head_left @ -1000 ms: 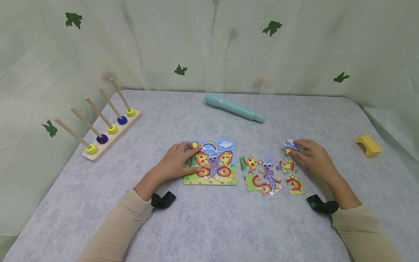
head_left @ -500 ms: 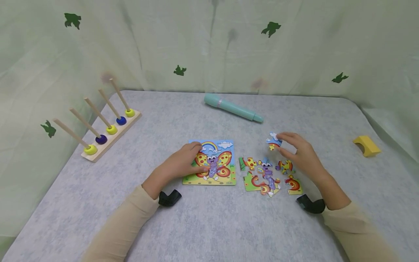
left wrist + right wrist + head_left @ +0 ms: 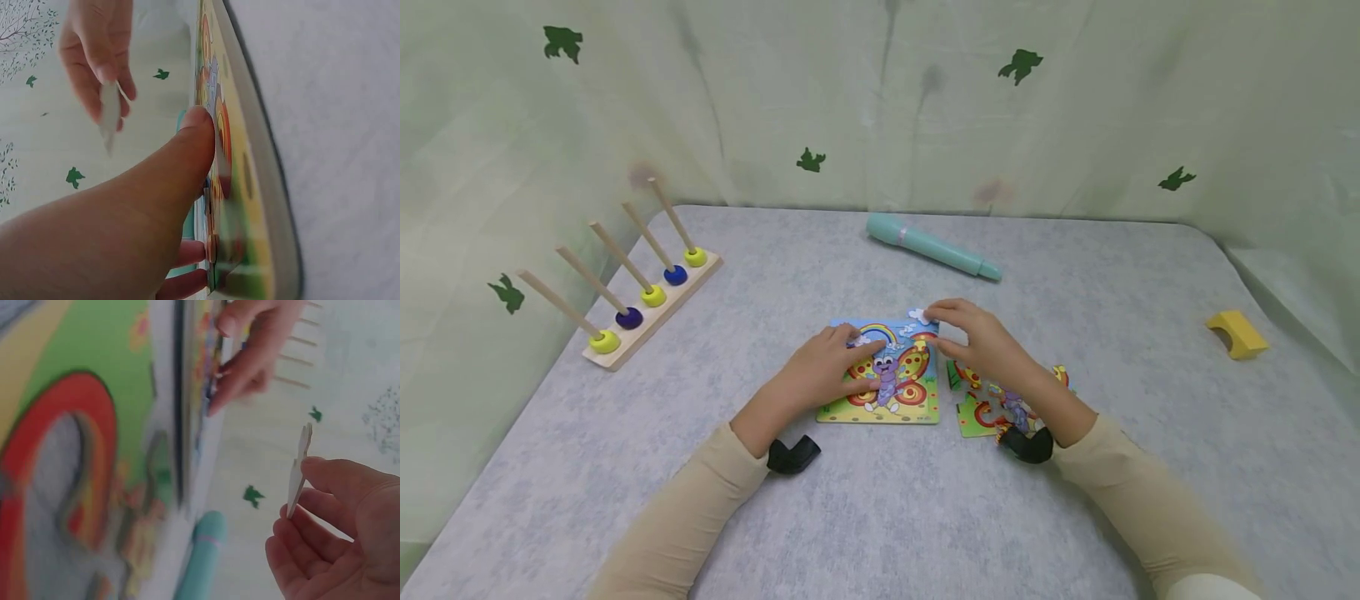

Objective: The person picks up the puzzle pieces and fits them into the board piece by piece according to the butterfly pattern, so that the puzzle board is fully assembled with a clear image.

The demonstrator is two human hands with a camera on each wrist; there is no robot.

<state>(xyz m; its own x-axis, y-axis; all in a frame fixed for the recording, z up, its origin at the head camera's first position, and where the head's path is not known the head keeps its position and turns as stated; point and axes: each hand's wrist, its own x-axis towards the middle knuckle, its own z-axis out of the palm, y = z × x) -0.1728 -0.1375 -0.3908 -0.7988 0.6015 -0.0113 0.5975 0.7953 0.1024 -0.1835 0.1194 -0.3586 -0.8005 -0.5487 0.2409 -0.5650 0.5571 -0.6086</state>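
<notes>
A square butterfly puzzle board (image 3: 887, 416) lies flat on the table. My left hand (image 3: 816, 371) rests on its left side, thumb and fingers touching the printed surface. In the left wrist view, thin raised pieces (image 3: 210, 240) show under those fingers; how many cannot be told. Between thumb and fingers, my right hand (image 3: 985, 337) pinches a puzzle piece (image 3: 917, 315) with a white cloud and blue sky, above the board's upper right corner. The right wrist view shows this piece (image 3: 297, 472) edge-on, clear of the board.
Several loose puzzle pieces (image 3: 973, 417) lie right of the board, partly hidden under my right forearm. A teal microphone-shaped object (image 3: 932, 248) lies behind. A wooden peg stand (image 3: 658, 312) with yellow and blue rings stands at left, a yellow arch block (image 3: 1238, 335) at right.
My right hand has carried the cloud piece leftward from beside the loose pieces to over the board. My left hand has shifted slightly right on the board.
</notes>
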